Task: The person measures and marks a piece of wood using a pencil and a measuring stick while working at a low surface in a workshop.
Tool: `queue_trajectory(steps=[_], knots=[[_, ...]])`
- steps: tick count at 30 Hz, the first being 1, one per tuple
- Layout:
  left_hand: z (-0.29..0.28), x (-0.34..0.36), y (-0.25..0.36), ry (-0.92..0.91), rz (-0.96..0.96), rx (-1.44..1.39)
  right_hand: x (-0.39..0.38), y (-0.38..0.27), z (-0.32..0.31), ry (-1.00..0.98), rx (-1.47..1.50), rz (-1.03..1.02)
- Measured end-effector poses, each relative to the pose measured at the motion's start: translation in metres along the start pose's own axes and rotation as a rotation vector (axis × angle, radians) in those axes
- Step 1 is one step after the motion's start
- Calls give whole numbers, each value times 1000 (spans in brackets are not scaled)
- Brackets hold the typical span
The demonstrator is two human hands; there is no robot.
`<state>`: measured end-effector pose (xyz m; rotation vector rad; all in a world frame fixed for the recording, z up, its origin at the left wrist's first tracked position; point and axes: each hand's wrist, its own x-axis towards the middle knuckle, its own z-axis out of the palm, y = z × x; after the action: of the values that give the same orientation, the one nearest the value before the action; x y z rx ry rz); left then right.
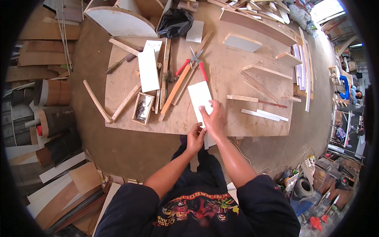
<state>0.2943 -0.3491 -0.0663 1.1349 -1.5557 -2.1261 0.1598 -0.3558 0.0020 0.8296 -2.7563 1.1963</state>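
1. At the centre of the frame, your right hand point(215, 118) lies flat on a white rectangular panel point(199, 96), fingers spread over its near end and pressing it onto the counter point(252, 126).
2. Your left hand point(195, 138) sits just below and left of it, at the near edge of the counter, its grip curled on the panel's lower corner; how tightly it pinches you cannot tell from here.
3. The panel lies lengthwise away from you, its near end overhanging the counter edge under your hands.
4. Just up and left of the panel, red-handled snips point(193, 61) lie open on the counter, and a long orange-brown wood strip point(173, 93) runs slantwise beside them.
5. Further left, a second white panel point(148, 70) rests on some slats, and below it a small wooden box point(143, 108) holds dark small parts, too small to tell apart.
6. To the right of the frame, thin wood strips and two white strips point(263, 115) lie scattered on the counter.
7. At the upper middle, a black plastic bag point(175, 21) sits at the far edge of the counter.
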Motion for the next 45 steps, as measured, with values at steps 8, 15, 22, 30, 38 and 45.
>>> queue_trajectory(steps=[8,15,22,30,38,45], knots=[[15,8,43,-168,282,423,-23,48,-47,-207,311,359],[35,23,32,-24,487,802,24,113,-164,89,103,275],[46,26,44,82,524,1171,99,219,-200,-41,-299,314],[73,37,39,648,-168,1040,130,280,-165,-124,-355,192],[77,50,39,712,-370,917,111,279,-190,81,-161,-85],[76,16,32,548,-303,-100,23,246,-222,24,53,-148]])
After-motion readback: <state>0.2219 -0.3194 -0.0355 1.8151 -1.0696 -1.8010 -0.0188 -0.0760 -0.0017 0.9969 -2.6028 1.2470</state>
